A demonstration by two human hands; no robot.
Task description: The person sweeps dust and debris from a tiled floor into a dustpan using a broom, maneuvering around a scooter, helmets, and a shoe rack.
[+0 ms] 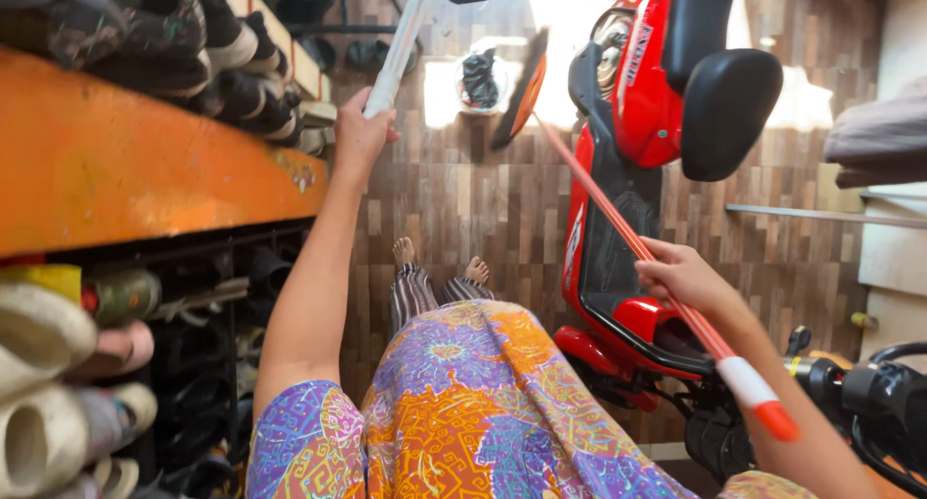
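Two hands, two long handles, narrow wood-floor passage betw. shoe rack and scooter.

Far left: orange shelf (145, 161) w/ dark shoes (193, 45) on top, sandals and slippers (58, 364) stacked beneath; left hand (359, 132) raised beside shelf end, fingers curled tight round a white pole (398, 45) that runs up and right out of frame; centre: bare feet (439, 262) on the floor, striped trousers, patterned purple-orange garment (463, 402) below; beyond them a dustpan-like orange head (521, 88) tilted on edge, joined to a red-striped stick (618, 224) slanting down to the right; right hand (681, 275) closed round that stick mid-length, its white-and-orange end (758, 393) nearer camera; right: red scooter (628, 122) w/ black seat (729, 98), parked just beside the stick.
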